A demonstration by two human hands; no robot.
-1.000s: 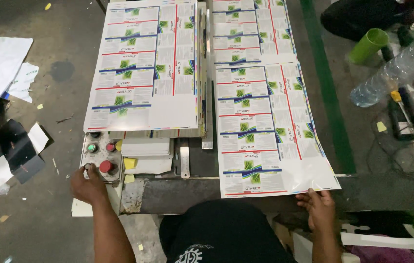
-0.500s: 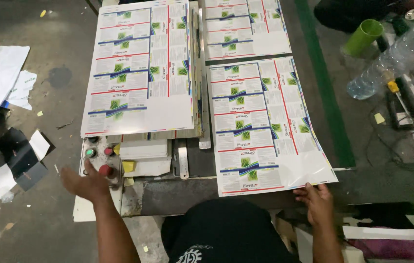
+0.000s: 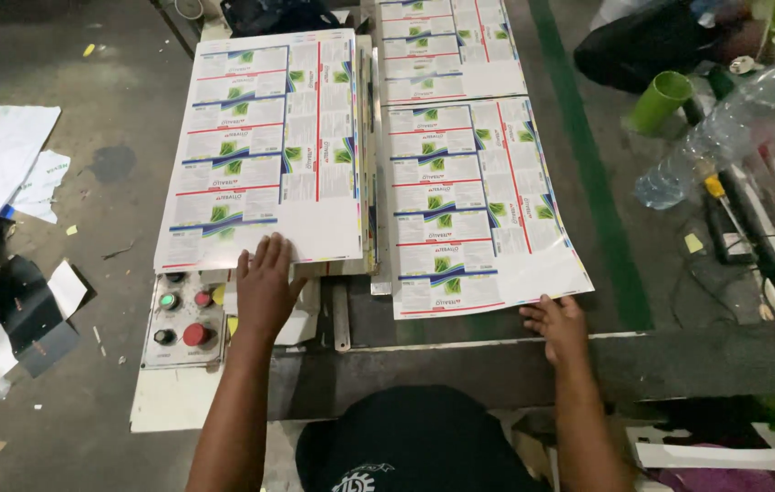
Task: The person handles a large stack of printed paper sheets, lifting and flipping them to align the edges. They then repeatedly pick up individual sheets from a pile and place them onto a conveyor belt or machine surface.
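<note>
Dark worktop (image 3: pixel 497 364) carries 2 stacks of printed sheets. Left hand (image 3: pixel 265 287) has moved off the button panel (image 3: pixel 183 319) onto the near edge of the left stack (image 3: pixel 265 146), flat, gripping nothing. Right hand (image 3: pixel 556 323) stays flat at the right stack's (image 3: pixel 479 210) near corner.

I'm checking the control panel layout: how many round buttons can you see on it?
4. On the control panel by the left hand: green button top left, small red button beside it, black button lower left, large red button lower right. The hand may hide others.
</note>
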